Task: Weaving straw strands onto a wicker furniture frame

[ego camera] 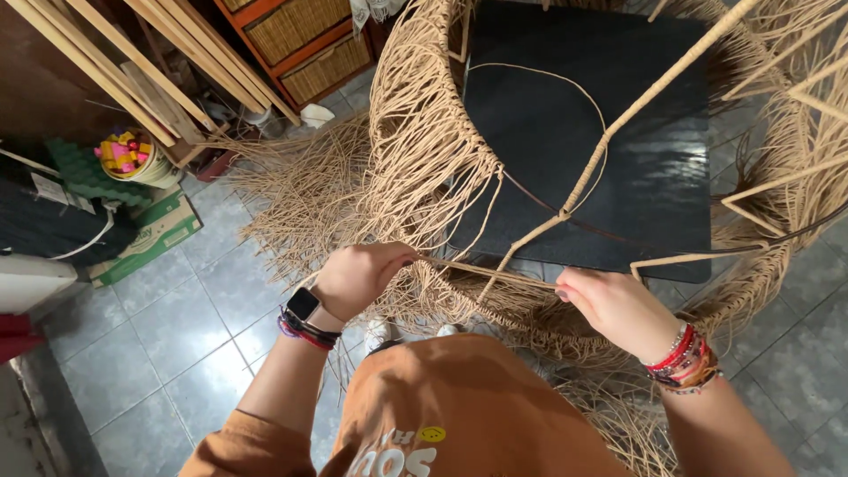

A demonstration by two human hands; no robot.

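Fingers (402,259) of both hands clamped on cord (490,271) | taut between them

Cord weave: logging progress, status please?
Left hand and right hand both gripping the tan cord, pulled taut. Woven frame beneath. Loose strands hanging around.
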